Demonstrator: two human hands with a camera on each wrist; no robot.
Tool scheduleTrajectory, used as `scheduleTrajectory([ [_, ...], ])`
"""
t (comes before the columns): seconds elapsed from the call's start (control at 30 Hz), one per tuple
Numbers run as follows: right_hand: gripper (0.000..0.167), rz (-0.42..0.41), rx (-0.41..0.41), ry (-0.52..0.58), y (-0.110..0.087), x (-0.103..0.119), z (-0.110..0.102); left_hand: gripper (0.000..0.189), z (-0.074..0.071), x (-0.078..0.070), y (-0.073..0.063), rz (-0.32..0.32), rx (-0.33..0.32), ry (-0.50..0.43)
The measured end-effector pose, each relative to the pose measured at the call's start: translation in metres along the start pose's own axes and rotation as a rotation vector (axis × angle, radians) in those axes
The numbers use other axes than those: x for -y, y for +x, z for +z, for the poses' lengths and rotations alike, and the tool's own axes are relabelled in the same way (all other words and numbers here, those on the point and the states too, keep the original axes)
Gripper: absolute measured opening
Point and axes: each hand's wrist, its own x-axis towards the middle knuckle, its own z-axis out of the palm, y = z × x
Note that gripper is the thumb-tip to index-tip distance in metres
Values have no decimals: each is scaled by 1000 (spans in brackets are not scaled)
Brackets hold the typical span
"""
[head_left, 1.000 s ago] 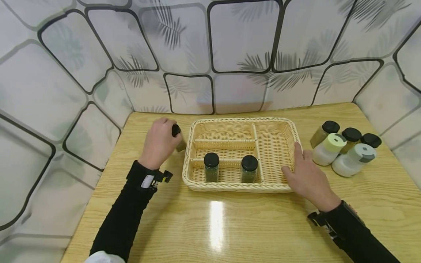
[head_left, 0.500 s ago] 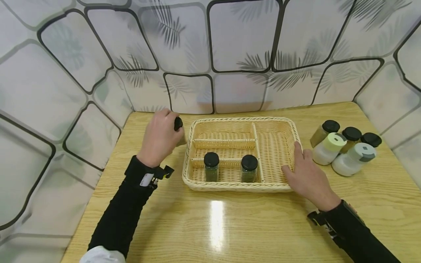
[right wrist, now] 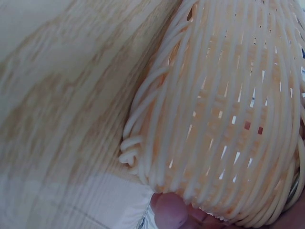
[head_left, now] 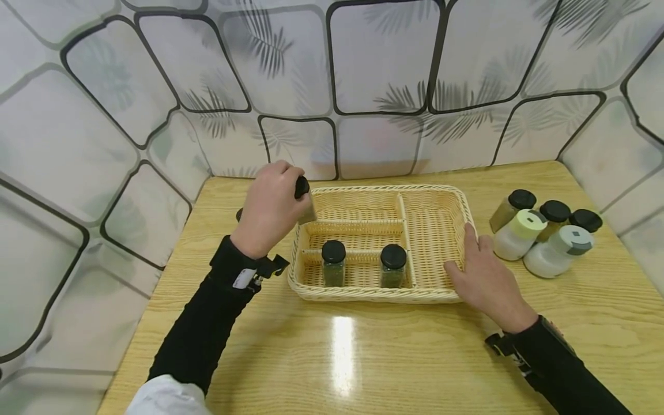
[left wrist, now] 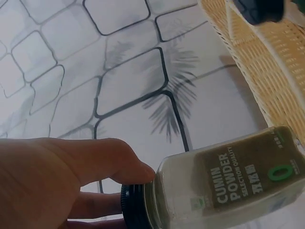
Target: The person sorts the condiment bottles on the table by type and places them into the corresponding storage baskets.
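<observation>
My left hand (head_left: pixel 272 210) pinches the black lid of a cumin powder jar (left wrist: pixel 233 181), its label readable in the left wrist view. In the head view, that jar hangs tilted by the basket's back left corner. A wicker basket (head_left: pixel 384 296) with dividers lies in the middle of the table. Two black-lidded jars of green herbs, one on the left (head_left: pixel 334 265) and one on the right (head_left: pixel 392 267), stand in its front left compartment. With thumb inside and fingers along the rim, my right hand (head_left: pixel 490 285) grips the basket's right end.
Right of the basket stand several black-lidded jars (head_left: pixel 521 200), a bottle with a yellow-green cap (head_left: pixel 520 235) and one with a pale grey cap (head_left: pixel 557 252). A dark lid (head_left: pixel 239 214) peeks out behind my left hand. Patterned cloth walls enclose the wooden table (head_left: pixel 415 357).
My left hand has lifted the cumin powder jar up and to the right, from beside the basket to its back left rim. The right hand and basket have stayed put.
</observation>
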Motion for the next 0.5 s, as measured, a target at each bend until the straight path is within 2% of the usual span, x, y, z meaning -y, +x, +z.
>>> scheduleTrajectory([
  [0.17,87,0,0,1,0,-1,0,27,1,-15,10,47,31,-14],
  [0.33,87,1,-10,-1,0,-2,1,25,5,-32,21,90,94,-13],
  [0.5,87,-4,-13,1,0,-2,1,11,9,-45,28,131,127,3],
])
